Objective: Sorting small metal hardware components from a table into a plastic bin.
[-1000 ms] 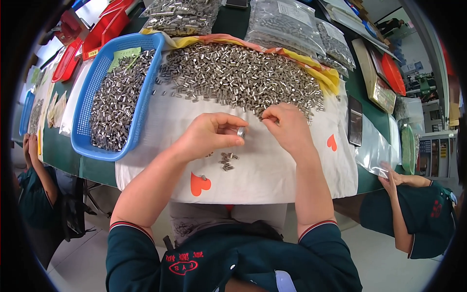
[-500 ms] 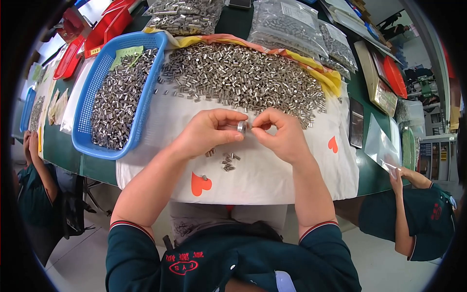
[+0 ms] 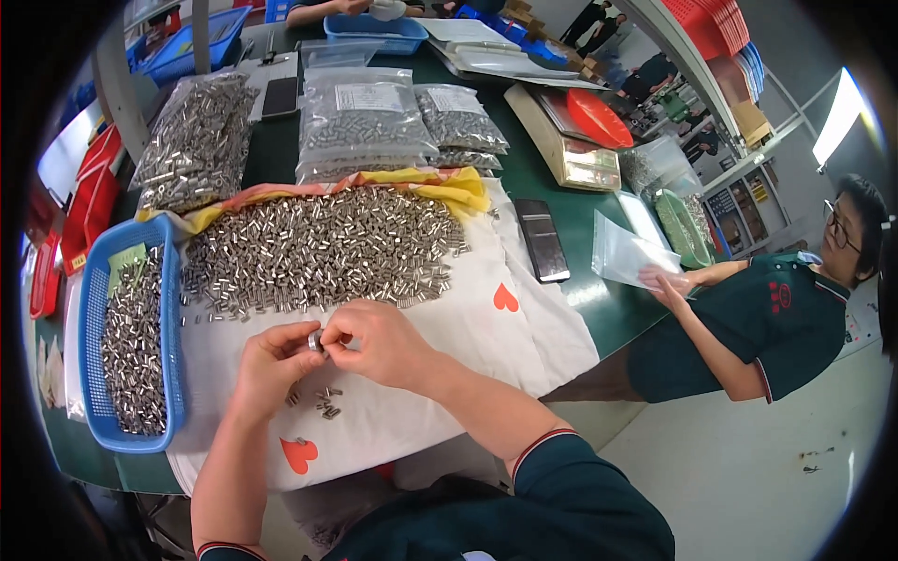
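Between the thumb and fingers of my left hand [image 3: 265, 366] is a short, shiny metal ring [image 3: 316, 340]. My right hand [image 3: 385, 344] meets it from the right with thumb and forefinger pinched at its face; whatever is in that pinch is too small to make out. Both hands are above a white cloth [image 3: 486, 379] printed with red hearts. Just beyond them spreads a heap of small metal cylinders [image 3: 323, 245]. A few loose cylinders [image 3: 328, 403] lie on the cloth below my hands. A blue basket [image 3: 172, 374] at the left holds many similar pieces.
Clear bags of metal parts [image 3: 360, 112] stand behind the heap, past a yellow and orange cloth edge [image 3: 472, 187]. A dark phone [image 3: 543, 241] lies on the green table at right. Farther right, a co-worker [image 3: 748, 323] holds a clear plastic bag [image 3: 622, 251]. Red bins [image 3: 89, 201] stand far left.
The view has swung toward the right, so the table sits lower and further left in it. My hands stay together at the metal ring, with little other visible change.
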Demonstrator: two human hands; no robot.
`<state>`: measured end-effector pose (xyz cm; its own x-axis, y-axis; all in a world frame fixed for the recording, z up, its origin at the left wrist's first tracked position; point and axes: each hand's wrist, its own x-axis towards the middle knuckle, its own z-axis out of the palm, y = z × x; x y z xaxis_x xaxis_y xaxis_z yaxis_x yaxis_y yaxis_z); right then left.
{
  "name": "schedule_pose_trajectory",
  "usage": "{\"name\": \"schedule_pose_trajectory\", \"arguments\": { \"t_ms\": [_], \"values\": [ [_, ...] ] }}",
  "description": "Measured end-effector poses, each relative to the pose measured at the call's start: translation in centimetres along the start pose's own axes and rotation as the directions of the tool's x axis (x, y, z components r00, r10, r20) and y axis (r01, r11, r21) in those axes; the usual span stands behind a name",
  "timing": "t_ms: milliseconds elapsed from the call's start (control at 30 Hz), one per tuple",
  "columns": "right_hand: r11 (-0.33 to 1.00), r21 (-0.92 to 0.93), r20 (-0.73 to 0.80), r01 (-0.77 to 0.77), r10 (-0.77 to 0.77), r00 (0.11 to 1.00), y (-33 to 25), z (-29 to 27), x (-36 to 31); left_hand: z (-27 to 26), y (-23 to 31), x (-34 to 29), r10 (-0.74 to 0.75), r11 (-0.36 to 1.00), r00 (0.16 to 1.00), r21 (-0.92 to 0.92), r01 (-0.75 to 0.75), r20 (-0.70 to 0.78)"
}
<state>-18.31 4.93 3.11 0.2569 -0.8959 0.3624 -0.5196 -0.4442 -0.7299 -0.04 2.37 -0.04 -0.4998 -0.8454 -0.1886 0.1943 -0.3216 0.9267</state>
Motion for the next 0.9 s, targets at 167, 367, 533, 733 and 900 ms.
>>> {"name": "schedule_pose_trajectory", "arguments": {
  "t_ms": [167,367,533,733,900],
  "values": [
    [0.984,0.145,0.169,-0.099,0.074,0.983,0.4,-1.3,0.3,-0.2,0.3,0.0,-0.008,0.998,0.999,0.055,0.005,0.051],
    [0.943,0.170,0.331,-0.286,0.219,0.918,0.5,-2.3,1.0,0.1,1.0,-0.2,-0.104,0.993,0.989,0.074,0.096,0.105],
    [0.985,-0.171,0.076,-0.034,0.047,0.996,3.0,-1.9,0.9,0.7,2.6,-0.9,-0.216,0.957,0.967,0.227,0.183,0.134],
    [0.863,-0.505,0.003,-0.007,0.009,1.000,3.2,-0.4,0.3,0.7,2.3,-1.2,-0.192,0.965,0.960,0.219,0.146,0.205],
    [0.869,-0.494,0.025,-0.025,0.042,0.999,3.7,-0.5,0.2,0.5,1.7,-0.7,-0.118,0.981,0.974,0.172,0.085,0.195]
  ]
}}
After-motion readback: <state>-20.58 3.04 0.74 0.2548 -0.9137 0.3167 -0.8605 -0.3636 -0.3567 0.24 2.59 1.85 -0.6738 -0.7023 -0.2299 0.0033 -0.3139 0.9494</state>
